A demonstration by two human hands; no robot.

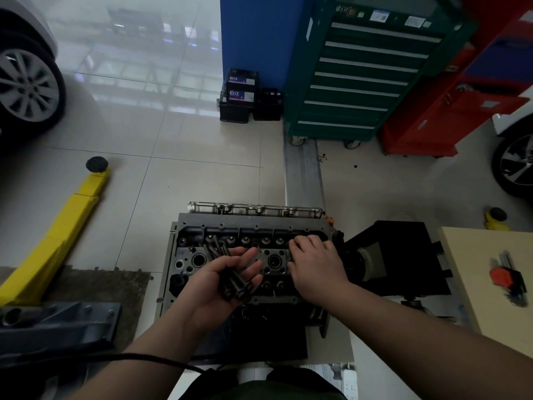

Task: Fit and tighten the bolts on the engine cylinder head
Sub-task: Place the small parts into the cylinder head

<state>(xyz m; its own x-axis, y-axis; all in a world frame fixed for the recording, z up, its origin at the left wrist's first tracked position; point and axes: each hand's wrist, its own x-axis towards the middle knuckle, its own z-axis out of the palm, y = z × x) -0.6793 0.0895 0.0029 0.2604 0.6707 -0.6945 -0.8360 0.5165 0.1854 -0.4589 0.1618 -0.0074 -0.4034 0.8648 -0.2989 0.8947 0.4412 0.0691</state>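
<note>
A dark grey cylinder head [225,226] sits on a stand in the lower middle of the head view. My left hand [210,287] lies palm up over its left half, cupping a bundle of several long dark bolts [230,275] whose heads point toward me. My right hand [317,264] rests palm down on the head's right end, fingers curled toward the far row of holes. Whether a bolt sits under those fingers is hidden.
A yellow lift arm [57,235] lies on the floor at left. A green drawer cabinet [360,76] and a red cabinet [438,116] stand behind. A wooden table [476,284] at right carries a hex key set [507,278]. Black boxes [242,96] sit by the blue pillar.
</note>
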